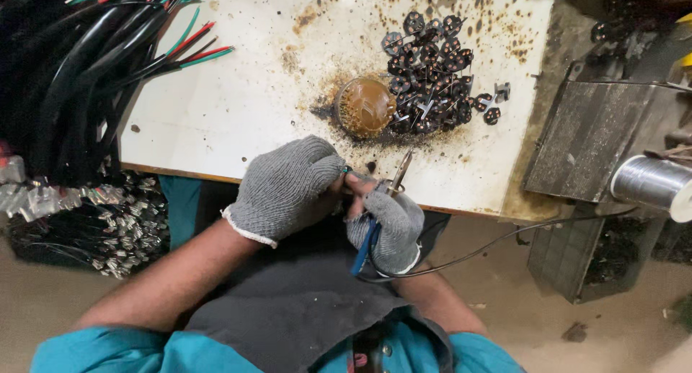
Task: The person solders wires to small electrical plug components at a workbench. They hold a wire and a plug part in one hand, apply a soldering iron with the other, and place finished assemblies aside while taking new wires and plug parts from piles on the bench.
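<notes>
at the far left lies a thick bundle of black cables with red and green wire ends (pixel 86 63), and below it, near the left edge, a heap of small shiny metal terminals (pixel 108 221). the bundle rests partly on a white, stained and burnt work board (pixel 231 106) that fills the far middle of the scene. at the near edge of this board are the two hands, both in grey knitted gloves. the left hand (pixel 287 188) is closed into a loose fist, its fingers curled around something small at the fingertips; a little green piece shows there, but what it is i cannot tell. touching it on the right is the right hand (pixel 389 225), whose fingers are closed around a soldering iron with a blue handle (pixel 375 232); the metal tip points to the far side, over the board edge, and a thin black cord (pixel 504 240) runs from the handle to the right. further on the board, just beyond the hands, stands a round brown tin of flux or paste (pixel 364 106), with dark burn marks around it. just beside it on the right is a pile of small dark round parts with metal pins (pixel 432 70). at the right, off the board, is a grey metal box (pixel 587 139) and near it a spool of silver solder wire (pixel 649 182).
</notes>
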